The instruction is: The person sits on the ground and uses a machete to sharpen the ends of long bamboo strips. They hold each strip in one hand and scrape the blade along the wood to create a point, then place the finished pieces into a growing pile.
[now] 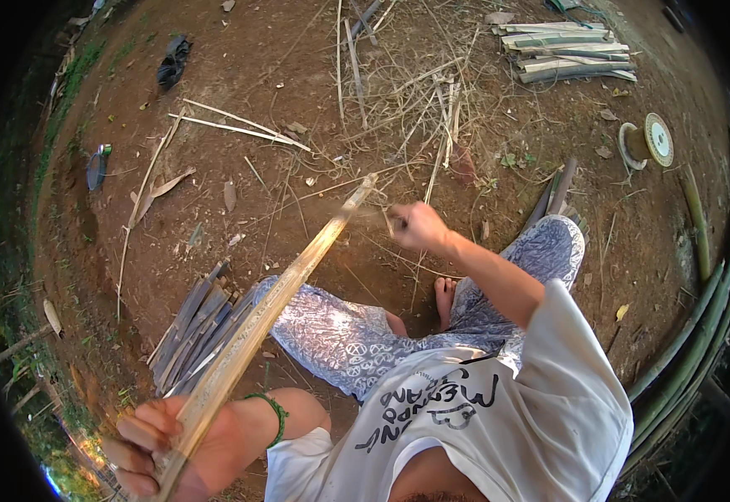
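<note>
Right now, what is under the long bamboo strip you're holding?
Under the bamboo strip lie a bundle of dark slats on the dirt and a patterned trouser leg. Whatever the strip itself covers is hidden.

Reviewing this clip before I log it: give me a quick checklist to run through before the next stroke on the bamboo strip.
1. Left hand wrapped around the bamboo strip: ok.
2. Right hand closed near the strip's far end: ok; what it holds is blurred, cannot tell.
3. Strip's far end off the ground: cannot tell.
4. Bare foot away from the right hand: ok.
5. Pile of dark slats lies beside the strip, touching or apart: cannot tell.
</note>
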Tool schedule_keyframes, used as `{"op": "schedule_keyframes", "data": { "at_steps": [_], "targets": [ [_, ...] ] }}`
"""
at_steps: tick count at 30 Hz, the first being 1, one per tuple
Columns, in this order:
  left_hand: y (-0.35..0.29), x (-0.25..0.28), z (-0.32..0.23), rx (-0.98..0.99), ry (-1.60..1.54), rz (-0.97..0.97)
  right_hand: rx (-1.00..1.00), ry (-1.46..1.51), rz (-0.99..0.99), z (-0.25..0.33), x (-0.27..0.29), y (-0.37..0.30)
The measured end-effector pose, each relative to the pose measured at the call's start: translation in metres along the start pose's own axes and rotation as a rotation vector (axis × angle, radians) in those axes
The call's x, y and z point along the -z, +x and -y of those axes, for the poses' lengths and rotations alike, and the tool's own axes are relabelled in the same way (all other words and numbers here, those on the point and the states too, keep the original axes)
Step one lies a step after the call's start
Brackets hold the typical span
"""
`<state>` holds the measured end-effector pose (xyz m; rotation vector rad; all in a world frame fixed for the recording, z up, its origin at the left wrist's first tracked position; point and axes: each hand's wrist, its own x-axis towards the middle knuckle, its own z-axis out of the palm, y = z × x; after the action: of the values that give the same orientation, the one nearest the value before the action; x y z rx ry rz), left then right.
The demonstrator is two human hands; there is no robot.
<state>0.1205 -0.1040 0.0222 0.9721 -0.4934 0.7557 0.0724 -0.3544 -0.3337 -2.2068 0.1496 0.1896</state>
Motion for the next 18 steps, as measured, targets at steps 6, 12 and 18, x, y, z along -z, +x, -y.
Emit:
{"op": "schedule_keyframes", "data": {
  "at_steps": [6, 12, 18],
  "targets": [
    [0.012, 0.028, -0.011, 0.069, -0.135, 0.063, -0.294, -0.210, 0.047, -0.063, -0.027, 0.012],
    [0.017, 0.010, -0.003, 0.067, -0.041, -0.002, -0.231, -0.121, -0.012, -0.070, -0.027, -0.012],
    [0.015, -0.004, 0.003, 0.101, -0.115, 0.216, -0.494, -0.179, 0.081, -0.072, -0.017, 0.004]
  ]
}}
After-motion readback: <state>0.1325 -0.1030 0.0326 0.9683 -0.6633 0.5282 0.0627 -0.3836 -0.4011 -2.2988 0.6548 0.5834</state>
